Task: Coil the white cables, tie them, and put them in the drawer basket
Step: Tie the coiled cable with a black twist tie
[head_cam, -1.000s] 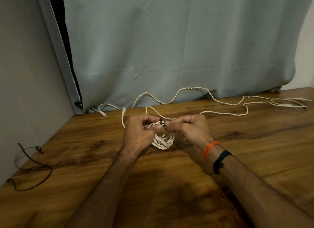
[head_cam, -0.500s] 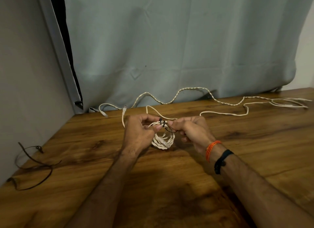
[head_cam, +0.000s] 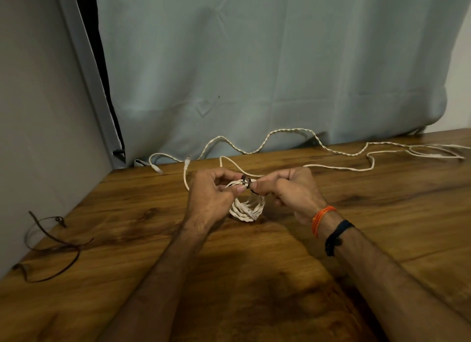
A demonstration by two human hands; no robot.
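Head view: a small white cable coil is held upright just above the wooden table, near its middle. The top of the coil is pinched by the left hand, fingers curled. A dark tie is wrapped round the coil's top; its loose end is pinched by the right hand, thumb and forefinger pressed together. The hands are nearly touching. Loose white cables are spread along the table's far edge, in front of a grey-blue curtain. More dark ties are seen at the table's left edge. An orange band and a dark band are worn on the right wrist. The drawer basket cannot be seen.
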